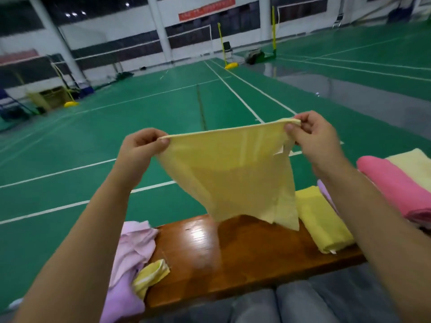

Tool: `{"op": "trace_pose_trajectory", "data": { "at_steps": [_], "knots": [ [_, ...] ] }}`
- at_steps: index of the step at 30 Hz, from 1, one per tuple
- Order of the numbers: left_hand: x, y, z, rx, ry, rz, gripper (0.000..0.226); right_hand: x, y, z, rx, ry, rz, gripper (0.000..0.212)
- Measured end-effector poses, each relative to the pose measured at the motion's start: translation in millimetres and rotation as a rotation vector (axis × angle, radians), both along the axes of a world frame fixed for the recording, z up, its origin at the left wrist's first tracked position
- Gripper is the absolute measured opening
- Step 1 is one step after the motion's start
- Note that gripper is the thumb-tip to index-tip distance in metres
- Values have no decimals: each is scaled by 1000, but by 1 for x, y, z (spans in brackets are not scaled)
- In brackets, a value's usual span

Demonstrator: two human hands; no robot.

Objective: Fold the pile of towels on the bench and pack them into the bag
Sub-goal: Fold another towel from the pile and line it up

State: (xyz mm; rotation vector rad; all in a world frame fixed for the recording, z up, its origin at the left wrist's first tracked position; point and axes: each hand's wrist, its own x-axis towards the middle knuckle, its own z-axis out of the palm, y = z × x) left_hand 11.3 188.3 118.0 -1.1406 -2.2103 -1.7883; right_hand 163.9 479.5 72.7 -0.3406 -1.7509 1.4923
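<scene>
A towel (231,173) hangs between the left hand (140,148) and right hand (314,138), its lower edge just above the bench (233,257). On the bench's left end lies a loose pile (130,259). To the right of the hanging towel lies a folded towel (321,222), and farther right more folded towels (396,183). The court floor (116,127) spreads behind the bench.

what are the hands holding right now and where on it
A pale yellow towel, held up over the bench: the left hand and the right hand each pinch one top corner.
</scene>
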Motion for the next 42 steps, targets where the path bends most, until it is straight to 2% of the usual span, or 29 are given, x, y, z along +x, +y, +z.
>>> {"op": "trace_pose_trajectory", "data": {
  "at_steps": [1,3,5,6,9,11,14,16,18,21,23,27,30,33,35,38,40,42],
  "knots": [
    [5,-10,-2,-143,185,33,12,4,0,-2,0,15,-8,19],
    [16,-26,-26,-467,618,125,27,19,-4,-23,5,-10,-16,21],
    [32,-39,-73,-704,869,105,33,40,-11,-65,42,-120,3,21],
    [40,-46,-102,-806,892,78,33,53,-16,-91,62,-203,32,22],
    [62,-71,-190,-1144,733,-22,29,96,-32,-169,109,-492,152,23],
    [74,-84,-233,-1256,619,-70,30,120,-39,-210,120,-624,208,31],
    [90,-88,-258,-1171,263,9,41,140,-45,-238,62,-737,231,27],
    [92,-83,-261,-1112,149,158,29,142,-45,-243,47,-751,202,16],
    [93,-79,-266,-1102,92,268,33,140,-45,-244,63,-741,167,10],
    [90,-73,-274,-1127,38,366,30,137,-47,-246,28,-726,170,11],
    [90,-73,-278,-1100,103,403,19,138,-46,-248,-49,-718,179,14],
    [95,-83,-277,-828,208,446,2,142,-40,-251,-173,-640,135,14],
    [108,-93,-275,-697,344,468,7,144,-39,-251,-201,-610,106,14],
    [121,-105,-289,-717,388,374,17,144,-41,-254,-187,-622,114,14],
    [127,-109,-297,-755,347,372,7,144,-44,-254,-191,-637,117,14],
    [134,-106,-301,-742,228,362,29,143,-46,-255,-221,-634,109,13],
    [136,-101,-296,-613,99,355,32,144,-44,-254,-251,-627,110,12],
    [136,-95,-288,-451,-152,373,37,145,-39,-255,-312,-617,117,11]
  ]
}}
